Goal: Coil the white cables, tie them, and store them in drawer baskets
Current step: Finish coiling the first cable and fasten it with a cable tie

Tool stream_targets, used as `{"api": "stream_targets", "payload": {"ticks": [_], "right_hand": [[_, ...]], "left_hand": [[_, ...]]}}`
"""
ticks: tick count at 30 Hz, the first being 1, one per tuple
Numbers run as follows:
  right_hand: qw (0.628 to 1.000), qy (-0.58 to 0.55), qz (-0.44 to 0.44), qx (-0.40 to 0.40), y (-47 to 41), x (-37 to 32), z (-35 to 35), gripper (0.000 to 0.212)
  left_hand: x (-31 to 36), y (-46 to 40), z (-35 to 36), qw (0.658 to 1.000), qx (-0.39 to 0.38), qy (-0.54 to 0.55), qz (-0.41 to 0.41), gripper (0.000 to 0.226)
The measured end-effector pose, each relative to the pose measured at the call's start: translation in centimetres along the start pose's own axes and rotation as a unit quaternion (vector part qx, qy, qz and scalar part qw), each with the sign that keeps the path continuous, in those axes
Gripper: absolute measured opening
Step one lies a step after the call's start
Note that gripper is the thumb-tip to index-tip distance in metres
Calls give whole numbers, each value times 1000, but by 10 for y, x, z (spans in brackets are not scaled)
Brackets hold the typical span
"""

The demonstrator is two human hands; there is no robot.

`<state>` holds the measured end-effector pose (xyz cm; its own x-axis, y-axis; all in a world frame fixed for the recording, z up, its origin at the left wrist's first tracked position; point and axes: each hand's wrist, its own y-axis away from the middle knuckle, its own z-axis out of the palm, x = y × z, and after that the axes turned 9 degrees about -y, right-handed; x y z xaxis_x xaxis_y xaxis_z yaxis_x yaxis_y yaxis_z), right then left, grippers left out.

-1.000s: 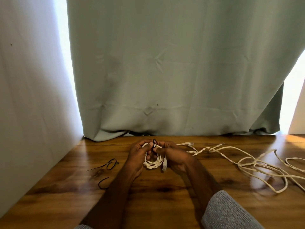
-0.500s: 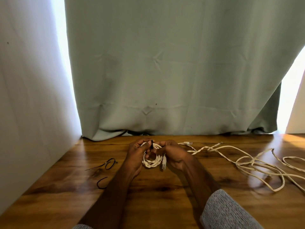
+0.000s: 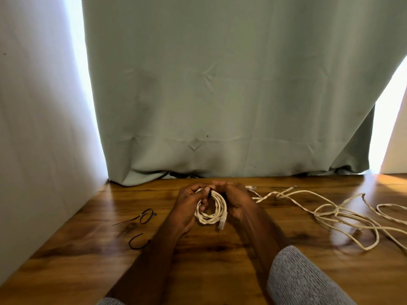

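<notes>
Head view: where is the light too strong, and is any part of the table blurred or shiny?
Head view: daylight blows out white on both sides of the green curtain; the wooden table shows glare at its far right edge and soft reflections at left; the loose white cables look slightly smeared at right.

Grey knit sleeves point(image 3: 304, 280) pushed up both forearms; bare hands.

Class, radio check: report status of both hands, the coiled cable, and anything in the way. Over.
Both hands, left hand and right hand, grip the coiled white cable; black tie pinched at its top. Loose white cables untied on the right. Spare black ties left. Nothing blocking.
</notes>
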<state>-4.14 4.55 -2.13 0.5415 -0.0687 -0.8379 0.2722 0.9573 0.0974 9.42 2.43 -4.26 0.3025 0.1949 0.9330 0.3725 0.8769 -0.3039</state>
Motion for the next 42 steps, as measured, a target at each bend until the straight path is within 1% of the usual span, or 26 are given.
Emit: {"api": "stream_targets", "payload": {"ticks": [2,4,8,10,12,14,16,18,20,22,24,26,29,33,37,40,42], "right_hand": [[998,-6,-42,38,-1,-3,-3,24],[997,-6,-61,57,-6,-4,-6,25],[992,32,-96,73,-5,-2,-1,8],[988,58,-120,81,-5,-2,3,4],[980,90,-145,104,-10,-2,3,5],[973,104,-165,126,-14,-3,2,11],[970,104,-175,132,-15,-4,1,15],[969,102,-184,131,-14,-6,0,14],[968,93,-196,122,-11,-7,0,14],[966,94,-214,106,-9,-6,0,14],[963,101,-233,90,-8,-6,2,16],[954,120,-261,84,-5,-7,5,19],[933,160,-316,60,4,-9,13,23],[911,210,-355,-11,18,-6,18,21],[898,225,-369,-77,25,-1,17,19],[884,262,-372,-106,27,2,18,11],[873,284,-376,-125,28,6,19,9]], "left_hand": [[0,-1,-1,1000,-4,-3,-2,19],[-1,-2,-2,1000,-7,-5,-8,17],[1,-1,2,1000,-13,-4,-20,24],[2,0,2,1000,-14,-3,-22,23],[2,-1,1,1000,-16,-7,-22,22],[1,-1,4,999,-19,-13,-24,20],[2,1,10,999,-22,-15,-32,18],[3,2,14,999,-27,-13,-45,15],[2,1,14,997,-26,3,-68,9],[0,-1,11,995,-23,26,-98,13],[0,0,10,993,-36,18,-108,11],[0,1,12,993,-40,-7,-108,19],[-1,-4,10,995,-6,-23,-96,25],[-5,-9,4,994,47,-67,-70,24],[-6,-6,0,989,82,-114,-37,23],[-3,-5,-6,988,100,-115,-38,27],[-1,-5,-10,988,116,-92,-53,22]]}}
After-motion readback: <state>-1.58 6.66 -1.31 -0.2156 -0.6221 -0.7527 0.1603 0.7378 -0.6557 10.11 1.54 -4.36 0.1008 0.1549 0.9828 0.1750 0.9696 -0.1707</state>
